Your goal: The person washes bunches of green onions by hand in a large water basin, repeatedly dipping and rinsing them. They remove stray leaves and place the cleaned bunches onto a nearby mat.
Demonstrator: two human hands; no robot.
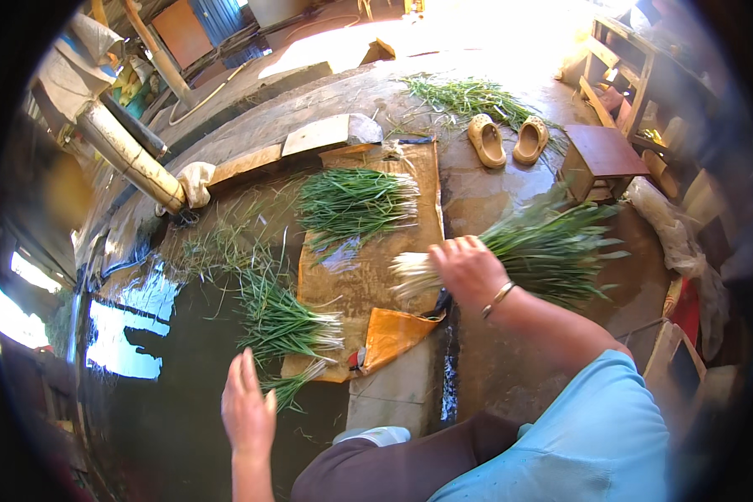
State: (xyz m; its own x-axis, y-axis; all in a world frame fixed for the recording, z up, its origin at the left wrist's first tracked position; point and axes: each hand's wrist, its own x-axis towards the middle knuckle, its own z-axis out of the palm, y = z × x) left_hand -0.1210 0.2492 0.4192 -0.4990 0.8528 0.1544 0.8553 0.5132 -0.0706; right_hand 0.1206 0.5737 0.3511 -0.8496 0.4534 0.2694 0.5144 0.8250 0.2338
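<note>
My right hand (470,270), with a bracelet at the wrist, grips a large bundle of long green-leaved vegetables with white stems (539,251); the white ends point left and the leaves look blurred. My left hand (250,395) is raised at the lower left, holding nothing, its thumb apart from the fingers. Beside it lies a small bunch of the greens (292,384), and just above that a bigger bunch (282,320), partly on the sheet's edge. Another pile (357,201) rests on the upper part of the wet brown sheet (383,270), white ends to the right.
Dark water (188,389) fills the left side, with loose leaf scraps (226,245) at its upper edge. A bamboo post (128,157) stands at upper left. Beyond the sheet are tan clogs (488,141), more cut greens (470,97) and a small wooden stool (605,150). An orange flap (395,339) lies folded nearby.
</note>
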